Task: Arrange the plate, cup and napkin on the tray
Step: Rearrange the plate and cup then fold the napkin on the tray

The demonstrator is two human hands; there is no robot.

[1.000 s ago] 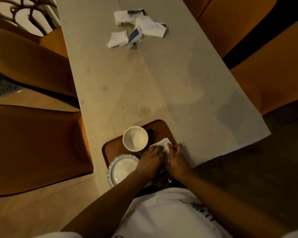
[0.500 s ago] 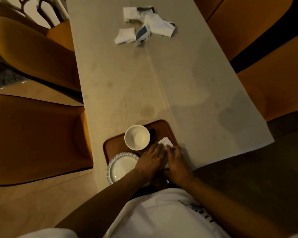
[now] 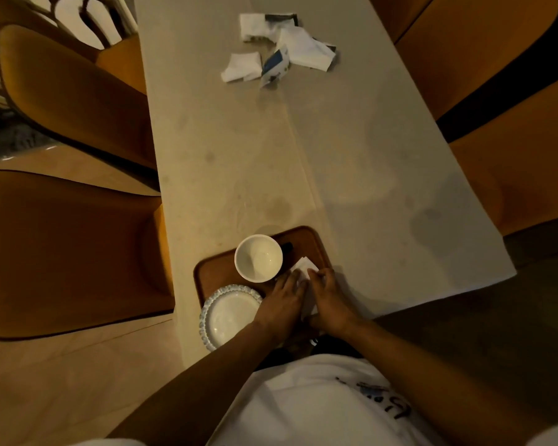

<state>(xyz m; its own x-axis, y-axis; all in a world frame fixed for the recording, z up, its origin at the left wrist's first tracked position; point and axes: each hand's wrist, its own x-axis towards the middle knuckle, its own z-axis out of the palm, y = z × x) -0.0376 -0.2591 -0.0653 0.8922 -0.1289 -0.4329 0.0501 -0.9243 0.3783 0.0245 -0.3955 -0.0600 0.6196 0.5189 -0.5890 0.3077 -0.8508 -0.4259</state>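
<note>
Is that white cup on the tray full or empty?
Empty. The cup stands upright on the tray, and the head view looks straight into its bare white inside, with no liquid showing.

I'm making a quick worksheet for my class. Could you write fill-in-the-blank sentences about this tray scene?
1. The white cup stands on the brown ____.
2. Both the left hand and the right hand rest on the white ____.
3. The plate with the ridged rim lies to the ____ of the hands.
4. Loose papers lie at the ____ end of the table.

Missing words: tray; napkin; left; far
</note>
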